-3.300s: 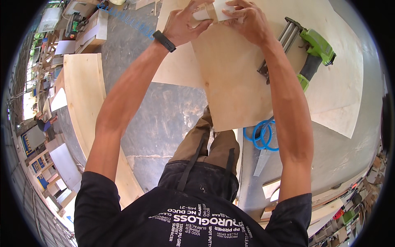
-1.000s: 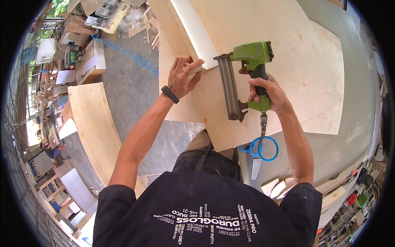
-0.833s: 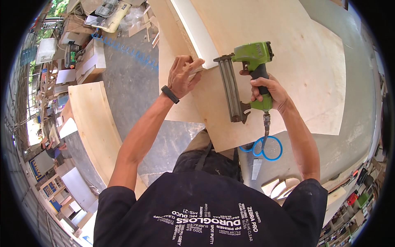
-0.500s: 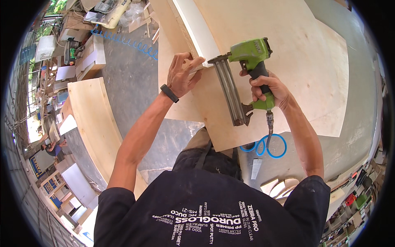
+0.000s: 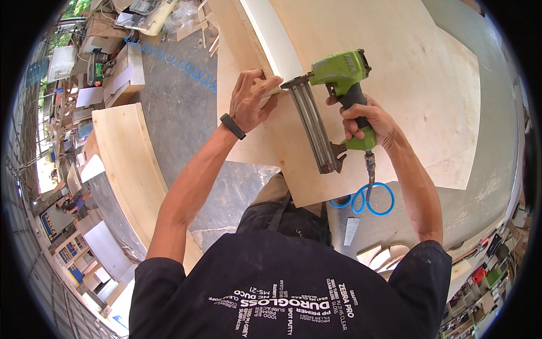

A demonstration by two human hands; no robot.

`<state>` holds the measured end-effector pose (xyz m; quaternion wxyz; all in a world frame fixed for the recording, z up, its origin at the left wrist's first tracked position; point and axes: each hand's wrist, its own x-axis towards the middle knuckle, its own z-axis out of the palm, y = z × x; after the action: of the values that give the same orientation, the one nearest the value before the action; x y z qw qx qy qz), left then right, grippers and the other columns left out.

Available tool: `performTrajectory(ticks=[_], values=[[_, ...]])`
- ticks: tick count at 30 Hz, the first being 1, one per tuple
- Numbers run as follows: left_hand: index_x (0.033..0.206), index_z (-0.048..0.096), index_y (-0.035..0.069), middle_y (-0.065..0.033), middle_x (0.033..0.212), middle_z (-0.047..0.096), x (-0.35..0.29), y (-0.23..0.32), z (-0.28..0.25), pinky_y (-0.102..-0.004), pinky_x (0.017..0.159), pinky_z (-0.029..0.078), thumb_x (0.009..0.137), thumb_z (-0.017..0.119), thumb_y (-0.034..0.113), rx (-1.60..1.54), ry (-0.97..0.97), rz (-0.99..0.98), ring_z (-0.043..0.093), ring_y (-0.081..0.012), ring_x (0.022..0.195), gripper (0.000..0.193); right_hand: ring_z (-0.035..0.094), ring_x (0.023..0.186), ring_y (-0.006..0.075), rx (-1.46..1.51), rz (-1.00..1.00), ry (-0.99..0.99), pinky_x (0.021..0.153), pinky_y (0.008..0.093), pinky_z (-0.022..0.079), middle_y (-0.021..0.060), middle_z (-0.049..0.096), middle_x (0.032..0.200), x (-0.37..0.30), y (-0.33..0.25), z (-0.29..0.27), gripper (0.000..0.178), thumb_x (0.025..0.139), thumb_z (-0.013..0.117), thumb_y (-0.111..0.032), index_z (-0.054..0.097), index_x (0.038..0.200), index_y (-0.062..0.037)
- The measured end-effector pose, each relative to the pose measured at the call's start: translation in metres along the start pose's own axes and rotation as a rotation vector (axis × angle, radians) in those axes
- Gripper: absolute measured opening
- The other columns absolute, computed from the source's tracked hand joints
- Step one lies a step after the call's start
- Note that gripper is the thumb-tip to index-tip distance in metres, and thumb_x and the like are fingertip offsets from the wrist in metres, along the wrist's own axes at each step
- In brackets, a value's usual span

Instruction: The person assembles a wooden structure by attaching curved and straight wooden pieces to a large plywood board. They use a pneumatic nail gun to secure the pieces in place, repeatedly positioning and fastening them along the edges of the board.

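Observation:
My right hand [image 5: 370, 121] is wrapped round the dark grip of a green pneumatic nail gun [image 5: 339, 68], a finger by its trigger. The gun's long metal magazine slants down over the plywood sheet [image 5: 395, 107], and its nose sits at the near end of a white-faced strip [image 5: 275, 42]. My left hand [image 5: 251, 101], with a dark band on the wrist, is closed round the near end of the wooden board [image 5: 248, 37] that runs along the strip's left side. The fingertips come close to the gun's nose; whether they touch it I cannot tell.
A blue air hose [image 5: 379, 212] coils below the gun, by the sheet's near edge. On the left stands a long pale wooden panel [image 5: 127, 152]. Another coiled blue hose [image 5: 175, 63] crosses the floor towards a cluttered bench. A person [image 5: 72, 203] is far off at left.
The nail gun has shifted slightly left and up, its nose nearer my left fingertips. My left hand stays almost in place.

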<state>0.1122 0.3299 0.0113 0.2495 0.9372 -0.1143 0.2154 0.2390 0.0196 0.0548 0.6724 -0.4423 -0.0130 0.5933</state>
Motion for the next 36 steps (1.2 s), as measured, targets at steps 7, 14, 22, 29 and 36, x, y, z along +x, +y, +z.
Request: performTrajectory(ticks=[7, 14, 22, 29, 36], values=[[0.134, 0.064, 0.02, -0.0116, 0.115, 0.055, 0.002, 0.0, 0.001, -0.0479, 0.091, 0.054, 0.071, 0.084, 0.003, 0.022, 0.002, 0.018, 0.057, -0.0343, 0.107, 0.069, 0.055, 0.045, 0.0105, -0.002, 0.009, -0.001, 0.065, 0.0306, 0.062, 0.0025, 0.06, 0.06, 0.001, -0.001, -0.001, 0.046, 0.088, 0.061, -0.004, 0.06, 0.132, 0.0084], [0.135, 0.063, 0.021, -0.0125, 0.116, 0.054, 0.0, -0.001, 0.001, -0.0486, 0.092, 0.054, 0.072, 0.083, 0.002, 0.01, -0.011, 0.003, 0.057, -0.035, 0.107, 0.069, 0.049, 0.042, 0.0097, -0.061, 0.03, 0.025, 0.061, 0.0294, 0.058, 0.0005, 0.053, 0.06, 0.001, -0.004, 0.003, 0.047, 0.087, 0.06, -0.007, 0.056, 0.132, 0.0066], [0.133, 0.064, 0.023, -0.0125, 0.116, 0.053, -0.002, -0.002, 0.002, -0.049, 0.091, 0.054, 0.073, 0.083, 0.002, -0.005, -0.012, -0.007, 0.057, -0.0353, 0.107, 0.067, 0.052, 0.045, 0.0102, -0.103, 0.035, 0.025, 0.064, 0.0311, 0.06, 0.0013, 0.056, 0.059, 0.002, -0.005, 0.0, 0.046, 0.088, 0.06, -0.005, 0.062, 0.132, 0.0056], [0.134, 0.064, 0.023, -0.0123, 0.116, 0.053, 0.001, 0.0, 0.002, -0.0492, 0.092, 0.054, 0.075, 0.082, 0.004, 0.002, -0.013, -0.007, 0.057, -0.0354, 0.109, 0.065, 0.053, 0.045, 0.0095, -0.029, -0.042, 0.036, 0.064, 0.0305, 0.061, 0.0015, 0.058, 0.06, 0.001, 0.011, -0.002, 0.045, 0.088, 0.061, -0.005, 0.063, 0.132, 0.0041], [0.136, 0.063, 0.023, -0.013, 0.119, 0.053, 0.001, 0.002, 0.0, -0.0489, 0.094, 0.054, 0.079, 0.081, 0.01, 0.023, -0.033, -0.017, 0.057, -0.0353, 0.11, 0.061, 0.054, 0.047, 0.0089, -0.09, 0.007, 0.105, 0.064, 0.0302, 0.06, 0.0012, 0.058, 0.062, 0.005, 0.009, -0.005, 0.045, 0.09, 0.06, -0.007, 0.062, 0.133, 0.0043]])
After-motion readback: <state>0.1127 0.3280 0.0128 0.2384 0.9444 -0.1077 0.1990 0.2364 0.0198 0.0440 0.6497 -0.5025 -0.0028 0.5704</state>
